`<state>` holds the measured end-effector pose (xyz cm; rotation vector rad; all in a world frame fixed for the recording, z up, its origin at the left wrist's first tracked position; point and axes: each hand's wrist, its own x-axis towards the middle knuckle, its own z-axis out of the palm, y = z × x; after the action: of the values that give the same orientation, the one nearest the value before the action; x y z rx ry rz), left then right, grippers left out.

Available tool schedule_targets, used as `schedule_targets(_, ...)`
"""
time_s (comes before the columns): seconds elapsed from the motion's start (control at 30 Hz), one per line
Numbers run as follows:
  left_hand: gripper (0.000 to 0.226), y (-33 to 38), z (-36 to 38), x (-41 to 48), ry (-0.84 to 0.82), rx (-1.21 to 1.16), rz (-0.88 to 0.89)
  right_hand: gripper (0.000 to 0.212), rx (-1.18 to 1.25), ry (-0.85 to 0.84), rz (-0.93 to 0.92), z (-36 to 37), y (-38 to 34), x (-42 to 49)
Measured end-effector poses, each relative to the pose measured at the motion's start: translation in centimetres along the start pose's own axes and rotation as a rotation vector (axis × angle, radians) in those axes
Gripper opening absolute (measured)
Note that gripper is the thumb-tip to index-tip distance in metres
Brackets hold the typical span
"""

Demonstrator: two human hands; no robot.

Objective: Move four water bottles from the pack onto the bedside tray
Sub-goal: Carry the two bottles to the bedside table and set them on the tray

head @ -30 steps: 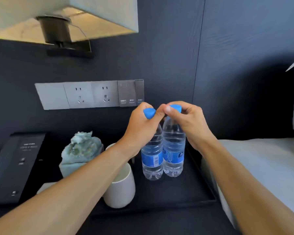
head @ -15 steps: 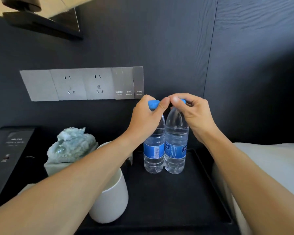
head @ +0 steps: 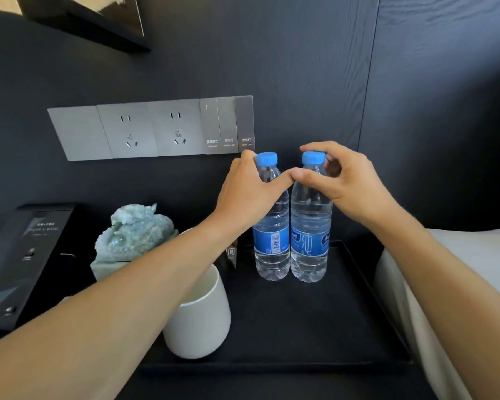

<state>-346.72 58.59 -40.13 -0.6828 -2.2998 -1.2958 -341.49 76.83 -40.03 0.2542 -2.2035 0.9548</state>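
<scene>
Two clear water bottles with blue caps and blue labels stand upright and touching at the back of the black bedside tray (head: 300, 327). My left hand (head: 243, 197) wraps the neck of the left water bottle (head: 272, 243), thumb across its front just under the cap. My right hand (head: 350, 186) holds the top of the right water bottle (head: 309, 246), thumb on its shoulder and fingers arched over the cap. My two thumbs touch each other. The pack is out of view.
A white cup (head: 202, 321) stands on the tray's left side under my left forearm. A green stone ornament (head: 133, 232) and a black box (head: 20, 264) sit further left. A socket panel (head: 150, 128) is on the dark wall. The bed (head: 474, 269) borders the right.
Both hands have slid down from the caps to the necks, so the blue caps now show. The bottles stand on the tray in the same spot. The camera has tilted down and closer.
</scene>
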Motion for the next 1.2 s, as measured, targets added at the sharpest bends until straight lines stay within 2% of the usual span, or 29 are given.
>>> schedule_targets(0.1,0.057,-0.1,-0.4,-0.8,0.006,-0.041,-0.021,0.053,0.01,-0.014,0.03,-0.6,-0.2,0.2)
schedule_targets(0.23,0.052,0.1,-1.4,-1.2,-0.06,-0.155,-0.066,0.042,0.151,0.029,0.109,-0.1,-0.3,-0.3)
schedule_targets(0.37,0.053,-0.3,-1.8,-1.2,-0.105,-0.23,-0.098,0.037,0.175,0.048,0.142,0.0,-0.3,-0.4)
schedule_targets(0.7,0.026,-0.7,-3.0,-0.2,-0.265,-0.143,-0.07,0.04,0.163,-0.009,0.129,-0.4,-0.4,-0.8)
schedule_targets(0.87,0.015,-0.2,-2.9,-0.2,-0.262,-0.129,-0.074,0.043,0.159,-0.029,0.13,-0.5,-0.4,-0.8)
schedule_targets(0.93,0.024,-0.1,-2.7,-0.2,-0.262,-0.107,-0.069,0.043,0.145,-0.04,0.123,-0.7,-0.4,-0.8)
schedule_targets(1.03,0.052,-0.2,-2.6,-0.3,-0.276,-0.076,-0.053,0.038,0.144,-0.056,0.111,-0.9,-0.2,-0.7)
schedule_targets(1.1,0.054,-0.5,-2.6,-0.2,-0.288,-0.093,-0.053,0.037,0.145,-0.067,0.107,-1.1,-0.1,-0.6)
schedule_targets(1.2,0.044,-1.1,-2.9,-0.1,-0.331,-0.17,-0.07,0.037,0.153,-0.079,0.098,-0.9,0.0,-0.6)
